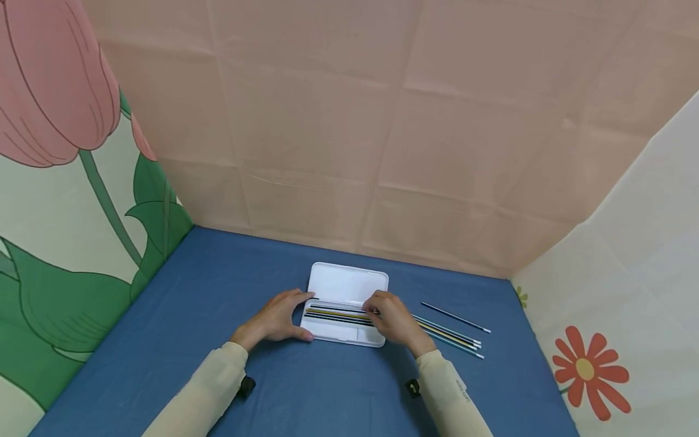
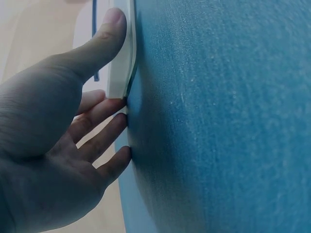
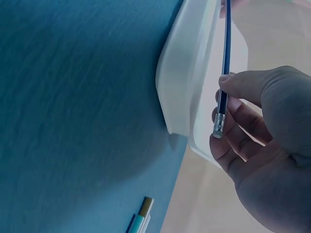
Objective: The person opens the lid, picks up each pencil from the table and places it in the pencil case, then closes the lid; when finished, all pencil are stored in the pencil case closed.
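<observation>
An open white pencil case (image 1: 333, 330) lies on the blue cloth, its lid (image 1: 349, 283) folded back. My left hand (image 1: 278, 318) holds the case by its left end, with the thumb (image 2: 104, 41) along the near side and the fingers spread around the end and back. Between thumb and fingertips my right hand (image 1: 394, 318) pinches a dark blue pencil (image 3: 226, 53) near its metal band and pale eraser. This pencil is over the open case. Several dark pencils and a yellow one (image 1: 335, 314) lie lengthwise in the tray, their right ends hidden by the right hand.
Right of the case, several pencils (image 1: 450, 337) lie together on the cloth, partly behind the right wrist. A single dark pencil (image 1: 455, 317) lies apart behind them. A beige wall sheet (image 1: 349, 152) borders the table's back, with patterned sheets left and right.
</observation>
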Action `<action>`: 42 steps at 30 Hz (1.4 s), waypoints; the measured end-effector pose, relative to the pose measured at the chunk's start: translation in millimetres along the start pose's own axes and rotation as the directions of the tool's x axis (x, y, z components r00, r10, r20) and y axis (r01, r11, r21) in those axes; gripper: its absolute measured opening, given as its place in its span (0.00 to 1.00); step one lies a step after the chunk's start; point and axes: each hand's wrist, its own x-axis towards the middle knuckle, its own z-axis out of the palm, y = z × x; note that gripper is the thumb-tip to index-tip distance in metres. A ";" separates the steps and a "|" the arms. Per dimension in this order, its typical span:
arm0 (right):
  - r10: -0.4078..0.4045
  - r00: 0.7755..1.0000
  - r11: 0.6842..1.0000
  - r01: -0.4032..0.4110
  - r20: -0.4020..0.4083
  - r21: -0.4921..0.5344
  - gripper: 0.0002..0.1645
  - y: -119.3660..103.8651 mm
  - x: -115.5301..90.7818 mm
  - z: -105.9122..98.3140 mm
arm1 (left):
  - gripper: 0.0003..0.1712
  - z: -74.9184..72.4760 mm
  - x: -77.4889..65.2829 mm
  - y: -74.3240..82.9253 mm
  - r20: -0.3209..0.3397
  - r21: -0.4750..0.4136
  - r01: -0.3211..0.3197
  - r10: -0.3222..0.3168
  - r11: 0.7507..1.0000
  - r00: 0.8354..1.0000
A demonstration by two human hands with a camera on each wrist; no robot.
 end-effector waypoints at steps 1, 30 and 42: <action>-0.010 1.000 1.000 0.010 -0.003 -0.008 0.07 0.2 0.9 1.5 | 0.60 0.1 0.1 -0.1 -0.001 0.000 -0.001 0.001 1.000 1.000; 0.047 0.999 0.999 -0.047 0.008 -0.008 0.06 0.6 9.8 19.1 | 0.60 1.5 1.5 2.1 0.006 -0.008 0.011 -0.011 1.000 1.000; 0.028 1.000 1.000 -0.028 0.001 -0.010 0.06 3.3 9.7 21.4 | 0.59 0.8 0.7 0.4 -0.002 0.005 -0.001 0.001 1.000 1.000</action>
